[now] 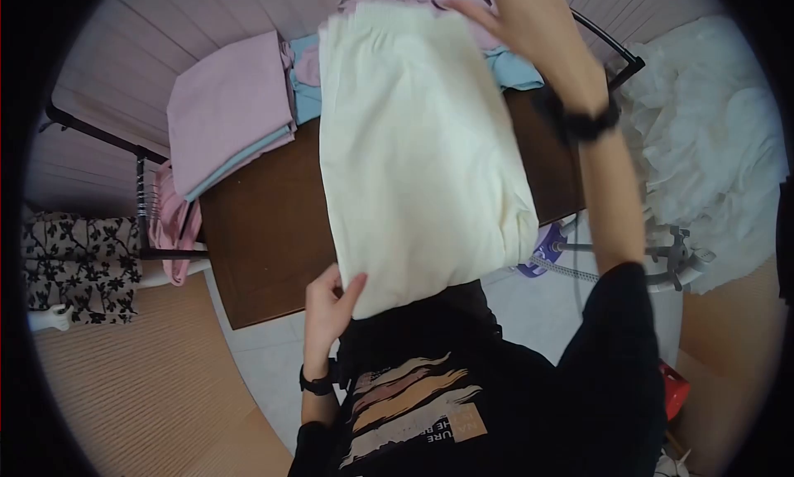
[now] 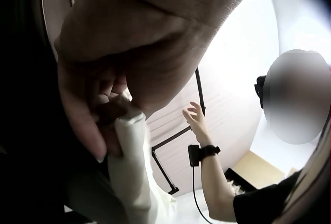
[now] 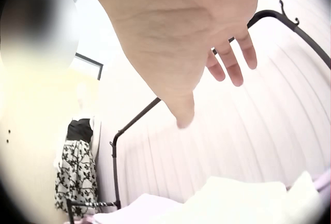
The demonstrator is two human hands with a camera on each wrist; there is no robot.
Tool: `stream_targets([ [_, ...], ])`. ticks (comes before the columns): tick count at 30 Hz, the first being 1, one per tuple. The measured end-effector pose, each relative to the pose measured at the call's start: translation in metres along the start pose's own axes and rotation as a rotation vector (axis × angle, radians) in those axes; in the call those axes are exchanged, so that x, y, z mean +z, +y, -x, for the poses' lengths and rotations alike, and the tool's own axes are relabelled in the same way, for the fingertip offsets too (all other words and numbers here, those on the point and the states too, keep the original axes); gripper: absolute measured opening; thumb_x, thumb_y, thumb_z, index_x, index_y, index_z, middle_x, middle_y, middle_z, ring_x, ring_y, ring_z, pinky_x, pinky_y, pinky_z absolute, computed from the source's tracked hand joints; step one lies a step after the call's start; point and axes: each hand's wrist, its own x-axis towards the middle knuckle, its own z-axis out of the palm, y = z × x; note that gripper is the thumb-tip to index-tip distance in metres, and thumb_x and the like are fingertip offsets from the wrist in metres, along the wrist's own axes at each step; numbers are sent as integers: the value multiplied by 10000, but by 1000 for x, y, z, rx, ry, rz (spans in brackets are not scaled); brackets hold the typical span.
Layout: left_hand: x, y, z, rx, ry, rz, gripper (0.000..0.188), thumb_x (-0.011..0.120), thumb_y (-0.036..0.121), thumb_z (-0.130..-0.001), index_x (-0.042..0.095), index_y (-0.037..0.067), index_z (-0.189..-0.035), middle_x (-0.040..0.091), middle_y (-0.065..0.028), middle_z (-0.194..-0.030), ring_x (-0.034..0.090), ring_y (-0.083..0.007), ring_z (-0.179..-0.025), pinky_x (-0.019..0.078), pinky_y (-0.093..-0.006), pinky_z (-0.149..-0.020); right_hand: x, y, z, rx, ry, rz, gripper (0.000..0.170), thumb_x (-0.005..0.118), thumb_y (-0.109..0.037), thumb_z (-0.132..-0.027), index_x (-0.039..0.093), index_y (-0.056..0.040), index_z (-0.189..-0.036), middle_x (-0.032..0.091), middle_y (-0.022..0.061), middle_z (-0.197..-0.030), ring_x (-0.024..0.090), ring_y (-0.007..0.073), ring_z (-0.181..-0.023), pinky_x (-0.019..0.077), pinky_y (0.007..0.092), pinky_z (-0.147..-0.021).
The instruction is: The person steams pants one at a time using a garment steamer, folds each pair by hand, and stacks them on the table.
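Clock positions are read in the head view around the middle of the cream garment, with 12 at the wall. The dark brown bench (image 1: 256,237) shows at 8 o'clock and in a narrower strip at 3. A mass of ruffled white fabric (image 1: 711,138) fills the area beyond it at 3. The cream garment (image 1: 413,154) stretches from 12 to 6 over the bench, gathered along its far end; that end overlaps other folded cloths, while the near end reaches past the bench's near edge to the person's black shirt (image 1: 496,402). How much of it rests on the bench cannot be told. Between 9 and 10 sits a folded pink cloth (image 1: 231,105), with blue cloth (image 1: 248,156) beneath. A skirt with dark floral pattern (image 1: 78,262) hangs between 8 and 9. Of the two hands, the right hand (image 1: 521,18) is at 1 o'clock, fingers extended and thumb apart, raised clear of the cloth. The left hand (image 1: 331,303), at 7, pinches the garment's near corner between thumb and fingers. Just beside the garment at 4 is a purple object (image 1: 542,249), partly hidden.
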Motion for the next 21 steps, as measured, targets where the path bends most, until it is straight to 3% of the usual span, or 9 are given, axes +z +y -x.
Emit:
stream_targets([
  [2, -6, 0, 4, -42, 33, -23, 152, 727, 117, -974, 672, -25, -961, 634, -6, -702, 543, -28, -624, 421, -231, -552, -1, -11, 57, 40, 96, -84, 459, 804, -144, -828, 647, -28, -1244, 704, 168, -1093, 686, 381, -958, 546, 405, -832],
  [3, -11, 5, 6, -119, 11, -60, 132, 709, 90, -986, 652, -28, -968, 629, 10, -728, 559, -34, -637, 440, -218, -570, -10, -24, 90, 143, 42, -210, 366, 753, -161, -880, 651, -49, -1213, 677, 141, -1080, 623, 394, -956, 502, 449, -844],
  [5, -7, 10, 9, -109, 38, -41, 114, 698, 68, -987, 627, -20, -969, 614, 6, -713, 565, -51, -610, 442, -225, -549, -28, -58, 157, 462, -11, -340, 236, 728, -22, -858, 660, -16, -1084, 670, 125, -980, 629, 291, -834, 497, 389, -749],
  [8, -2, 7, 10, 146, 258, -116, 86, 680, 52, -993, 626, -15, -998, 632, -1, -733, 569, -44, -628, 450, -226, -556, -52, -99, 237, 751, -23, -365, 113, 685, 68, -865, 657, 11, -958, 651, 110, -879, 601, 231, -720, 479, 332, -664],
  [11, 4, 13, -5, 484, 439, -269, 140, 652, 2, -972, 646, -18, -1111, 683, -138, -1009, 667, -210, -871, 537, -320, -786, -65, -140, 287, 782, 44, -327, 101, 703, 66, -857, 651, 18, -930, 625, 100, -827, 588, 236, -701, 471, 329, -628],
  [12, 4, 12, -6, 438, 342, -230, 280, 587, -31, -954, 642, -34, -1229, 668, -188, -1254, 637, -313, -1201, 477, -403, -1051, -68, -150, 287, 761, -11, -332, 121, 733, 44, -846, 656, 8, -932, 623, 95, -815, 587, 238, -690, 470, 335, -622],
  [14, 11, 20, -19, 521, 297, -336, 322, 586, -26, -953, 632, -33, -1271, 644, -199, -1332, 590, -344, -1289, 435, -437, -1108, -68, -168, 276, 744, -69, -334, 145, 762, 23, -834, 661, -3, -934, 621, 90, -803, 585, 240, -679, 470, 341, -616],
  [16, 17, 24, -32, 611, 258, -442, 364, 585, -21, -952, 622, -33, -1314, 620, -210, -1410, 543, -375, -1377, 394, -471, -1164, -64, -179, 258, 978, -221, -324, 178, 797, -37, -827, 675, -22, -956, 631, 84, -836, 583, 248, -663, 468, 355, -608],
  [21, 24, 15, -43, 569, 156, -552, 440, 640, 58, -962, 596, -13, -1394, 553, -166, -1524, 409, -398, -1492, 245, -559, -1251, -43, -166, 248, 897, -278, -94, 228, 787, -106, -854, 672, -22, -1032, 637, 91, -897, 587, 236, -667, 463, 351, -616],
])
